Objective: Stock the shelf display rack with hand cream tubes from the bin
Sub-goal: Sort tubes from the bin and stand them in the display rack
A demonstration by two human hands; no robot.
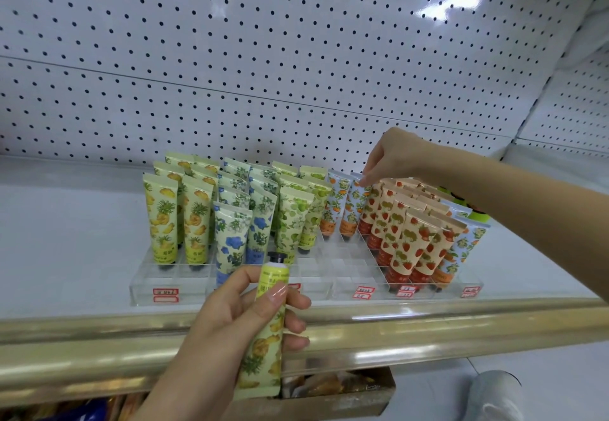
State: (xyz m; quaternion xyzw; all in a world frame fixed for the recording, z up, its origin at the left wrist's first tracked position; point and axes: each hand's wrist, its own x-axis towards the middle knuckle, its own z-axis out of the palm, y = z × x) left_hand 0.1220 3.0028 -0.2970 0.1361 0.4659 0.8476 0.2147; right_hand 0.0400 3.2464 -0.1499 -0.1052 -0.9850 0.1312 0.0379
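Leftmost in the clear rack (164,284) on the shelf (66,239) stand pineapple tubes (178,219). In front, the left hand (230,318) has its fingers (296,302) curled around a spare tube (265,351), cap up. Further right, the right hand (392,157) pinches the top of an orange tube (354,203) standing in the rack.

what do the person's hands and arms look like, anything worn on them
Both are bare. The left hand and right hand wear no gloves, and no rings, watch or bracelet show. The right forearm and left forearm are uncovered to the frame edge, with no sleeve in view. The left thumbnail is longish, rounded and glossy.
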